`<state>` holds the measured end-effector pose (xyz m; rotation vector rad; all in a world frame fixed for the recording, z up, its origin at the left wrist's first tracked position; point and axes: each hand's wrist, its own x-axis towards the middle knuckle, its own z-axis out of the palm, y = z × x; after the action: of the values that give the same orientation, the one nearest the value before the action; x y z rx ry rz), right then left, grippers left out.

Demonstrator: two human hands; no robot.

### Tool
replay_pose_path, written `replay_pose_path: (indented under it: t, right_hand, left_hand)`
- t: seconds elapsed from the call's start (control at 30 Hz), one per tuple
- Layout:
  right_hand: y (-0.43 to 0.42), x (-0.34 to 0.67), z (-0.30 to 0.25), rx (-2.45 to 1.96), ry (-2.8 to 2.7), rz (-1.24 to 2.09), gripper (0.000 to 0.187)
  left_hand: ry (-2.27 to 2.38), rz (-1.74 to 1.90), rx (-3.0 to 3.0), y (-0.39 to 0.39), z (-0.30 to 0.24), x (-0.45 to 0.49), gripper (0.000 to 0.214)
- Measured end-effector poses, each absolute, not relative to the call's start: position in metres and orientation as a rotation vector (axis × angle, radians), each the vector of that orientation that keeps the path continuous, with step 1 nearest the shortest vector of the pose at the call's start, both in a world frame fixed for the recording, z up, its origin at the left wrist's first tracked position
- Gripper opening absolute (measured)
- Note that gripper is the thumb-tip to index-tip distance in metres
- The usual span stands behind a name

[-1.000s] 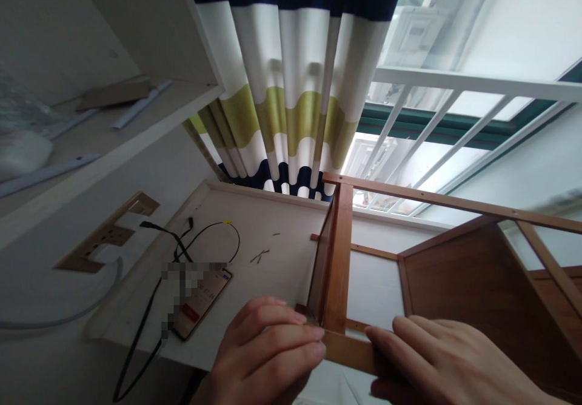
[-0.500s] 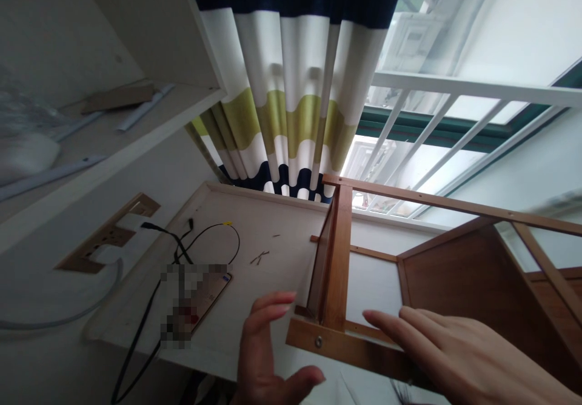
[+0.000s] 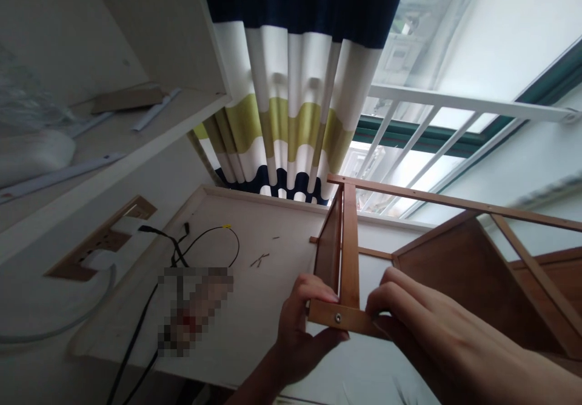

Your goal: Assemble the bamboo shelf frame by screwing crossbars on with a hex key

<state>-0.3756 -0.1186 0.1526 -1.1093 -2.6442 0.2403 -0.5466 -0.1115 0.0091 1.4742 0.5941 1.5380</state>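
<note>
Pinched between thumb and fingers, the end of the wooden rail (image 3: 339, 319) sits in the grip of the left hand (image 3: 302, 326), thumb underneath and fingertips over the top edge. From the other side the right hand (image 3: 422, 320) closes its grip on the same rail, fingers curled over it just beside the upright post (image 3: 349, 244) where the two pieces meet. A small metal screw head (image 3: 338, 317) shows in the rail's face at that joint, between the two hands.

The rail belongs to a brown wooden frame (image 3: 454, 259), a slatted rack of thin bars with a flat panel on one side, resting tilted at the near right edge of the white bench (image 3: 254, 302).

The joint looks like the weak spot: the bars are slim, and a twist from either hand could lever the rail against its single screw and crack the wood or pull the corner out of square. The frame also stands tilted, so a loosened hold could let it slide off the smooth bench.

Further out lie two small loose screws (image 3: 260, 260), a black cable (image 3: 182, 253) and a phone (image 3: 193, 308). A striped curtain (image 3: 291, 120) hangs beyond, soft and pleated.
</note>
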Motion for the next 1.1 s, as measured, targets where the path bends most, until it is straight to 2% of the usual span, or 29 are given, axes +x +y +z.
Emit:
replay_pose_path:
  t: [0.27,0.4,0.93,1.1]
  right_hand:
    - [-0.124,-0.390,0.136,-1.065,-2.625,0.217,0.016]
    - [-0.124,-0.391,0.127,-1.055,-2.607,0.194,0.029]
    - [-0.126,-0.387,0.118,-0.989,-2.653,-0.024,0.037]
    - [-0.129,-0.388,0.122,-1.033,-2.718,-0.043,0.042]
  left_hand:
    - [0.484,1.580,1.383,-0.106,0.009,-0.542,0.027]
    - [0.457,1.528,1.381,-0.107,0.006,-0.544,0.030]
    - [0.476,1.503,1.474,-0.102,0.012,-0.551,0.032]
    - [0.494,1.504,1.575,-0.100,0.020,-0.558,0.045]
